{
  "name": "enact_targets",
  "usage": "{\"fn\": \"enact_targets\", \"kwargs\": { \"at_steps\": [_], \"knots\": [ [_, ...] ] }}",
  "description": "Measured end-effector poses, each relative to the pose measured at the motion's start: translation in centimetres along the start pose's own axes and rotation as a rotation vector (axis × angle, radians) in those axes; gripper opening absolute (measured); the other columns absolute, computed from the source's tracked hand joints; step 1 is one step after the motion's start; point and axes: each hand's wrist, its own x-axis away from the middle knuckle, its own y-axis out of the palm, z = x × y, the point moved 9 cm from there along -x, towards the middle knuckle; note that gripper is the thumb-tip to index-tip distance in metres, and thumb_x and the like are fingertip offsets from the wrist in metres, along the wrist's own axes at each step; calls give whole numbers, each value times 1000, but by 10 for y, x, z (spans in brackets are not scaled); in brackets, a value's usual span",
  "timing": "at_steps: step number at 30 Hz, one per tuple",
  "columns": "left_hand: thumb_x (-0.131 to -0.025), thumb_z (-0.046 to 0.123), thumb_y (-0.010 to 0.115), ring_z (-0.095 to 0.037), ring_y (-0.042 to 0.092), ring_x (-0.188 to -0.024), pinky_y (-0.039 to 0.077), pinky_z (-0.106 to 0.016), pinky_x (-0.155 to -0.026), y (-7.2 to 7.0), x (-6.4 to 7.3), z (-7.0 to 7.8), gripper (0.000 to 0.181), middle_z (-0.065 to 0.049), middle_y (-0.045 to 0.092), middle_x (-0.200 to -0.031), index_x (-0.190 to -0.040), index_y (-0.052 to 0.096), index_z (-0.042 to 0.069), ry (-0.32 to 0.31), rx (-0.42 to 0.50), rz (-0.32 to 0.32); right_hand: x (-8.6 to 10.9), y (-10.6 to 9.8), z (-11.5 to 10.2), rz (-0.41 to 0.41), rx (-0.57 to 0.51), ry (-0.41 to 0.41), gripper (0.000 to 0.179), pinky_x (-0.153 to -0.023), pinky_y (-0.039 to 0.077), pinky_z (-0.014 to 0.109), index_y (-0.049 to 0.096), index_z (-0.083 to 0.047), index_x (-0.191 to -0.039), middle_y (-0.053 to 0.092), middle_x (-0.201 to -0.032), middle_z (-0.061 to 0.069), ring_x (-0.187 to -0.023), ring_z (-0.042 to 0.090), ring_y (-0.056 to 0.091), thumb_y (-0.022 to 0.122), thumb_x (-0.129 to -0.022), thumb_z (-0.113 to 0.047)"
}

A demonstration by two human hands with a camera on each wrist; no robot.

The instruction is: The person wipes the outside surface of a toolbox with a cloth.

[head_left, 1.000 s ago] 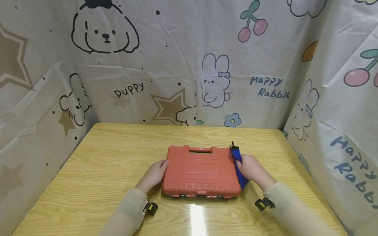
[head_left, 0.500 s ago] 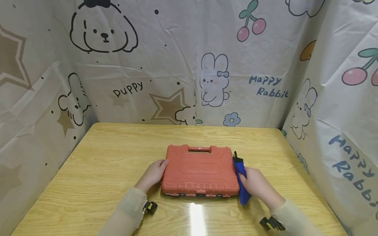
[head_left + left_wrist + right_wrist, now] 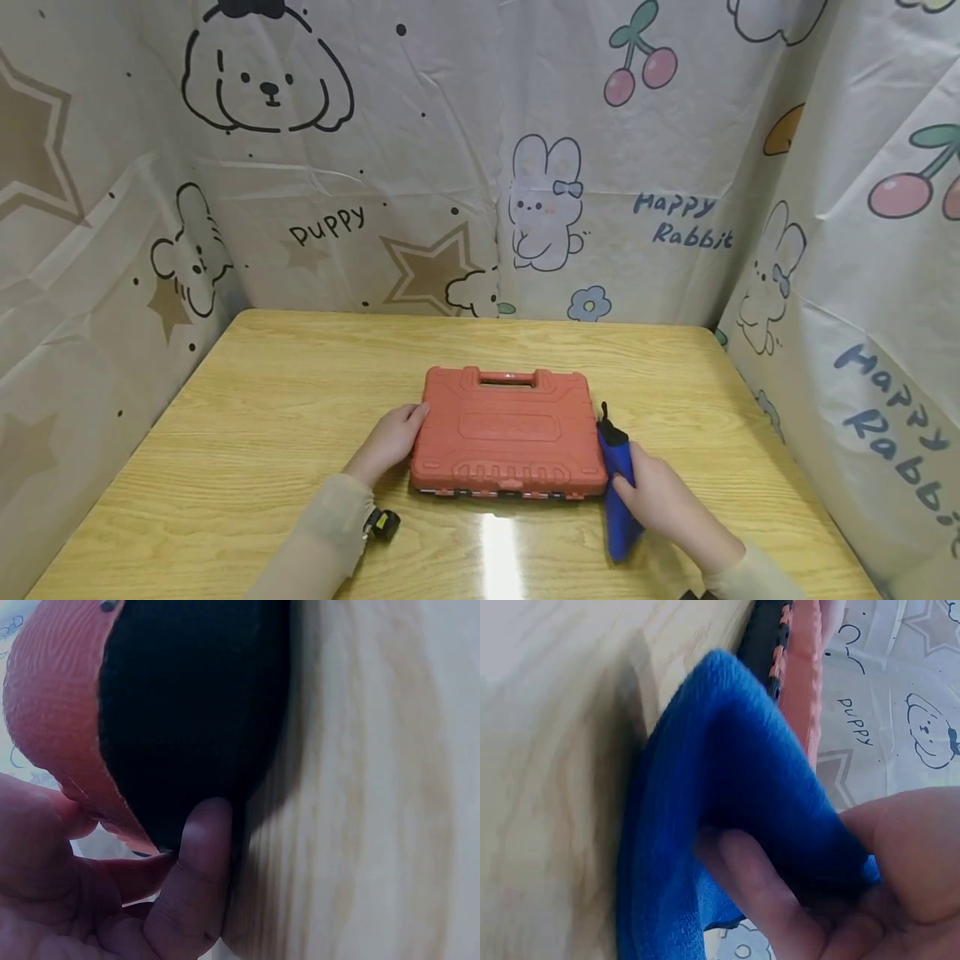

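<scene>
A closed red plastic tool case (image 3: pixel 510 427) lies flat on the wooden table, its handle at the far side. My left hand (image 3: pixel 387 440) holds the case's left side. In the left wrist view, fingers (image 3: pixel 204 847) touch the black lower half (image 3: pixel 187 712) under the red lid. Beside the near right corner, my right hand (image 3: pixel 660 496) grips a folded blue cloth (image 3: pixel 621 508) with a black end and a small loop. Up close the cloth (image 3: pixel 675 787) looks fuzzy, with fingers tucked inside its fold. Whether it touches the case there is unclear.
Around the case spreads the light wooden table (image 3: pixel 300 375). Printed fabric curtains (image 3: pixel 420 167) with cartoon animals enclose its back and both sides. A small black camera (image 3: pixel 384 525) is strapped to the left wrist.
My right hand has drawn the blue cloth along the case's right side toward the near edge and slightly outward. The left hand and the case stay practically where they were.
</scene>
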Motion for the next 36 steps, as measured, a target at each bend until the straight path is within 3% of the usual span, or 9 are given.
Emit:
{"fn": "enact_targets", "kwargs": {
  "at_steps": [5,12,18,24,29,34,36],
  "knots": [
    [-113,37,32,-42,53,-136,41,-58,-113,0,0,1,57,-26,59,-141,-145,53,-5,1,-1,-2,7,6,-2,-28,-63,17,42,-66,56,36,53,8,-131,71,-95,14,-80,19,65,66,-95,-10],
    [-113,37,31,-43,52,-137,41,-58,-113,1,1,2,57,-26,58,-142,-146,51,-5,-3,8,-19,13,14,-2,-18,-178,71,43,-64,60,36,54,7,-131,73,-102,19,-75,19,72,69,-98,-16],
    [-113,36,31,-43,52,-136,41,-59,-113,2,1,3,57,-26,59,-141,-146,50,-6,0,22,-27,18,20,-2,5,-264,125,33,-57,59,31,57,3,-121,72,-87,13,-58,18,71,66,-102,-22],
    [-113,36,30,-42,53,-135,41,-58,-113,2,1,3,56,-26,59,-140,-145,51,-6,5,20,-26,22,23,-7,9,-239,149,26,-59,56,30,58,-2,-102,66,-70,5,-56,15,69,64,-103,-27],
    [-113,35,30,-42,54,-134,41,-59,-112,2,1,3,56,-26,60,-139,-146,50,-6,9,31,-30,23,27,-15,-2,-214,125,34,-59,54,29,59,7,-110,63,-66,3,-55,13,68,66,-101,-25],
    [-113,35,30,-41,54,-134,42,-58,-112,3,1,3,56,-26,60,-139,-146,50,-6,10,29,-34,24,29,-24,-6,-223,77,27,-55,49,27,56,-2,-95,63,-62,0,-55,12,66,68,-100,-26],
    [-113,34,30,-41,54,-134,41,-58,-112,3,1,3,56,-26,60,-139,-146,50,-6,12,29,-37,25,30,-28,-6,-217,55,29,-55,48,26,57,-1,-97,64,-62,-1,-56,11,64,68,-100,-28]
  ]
}}
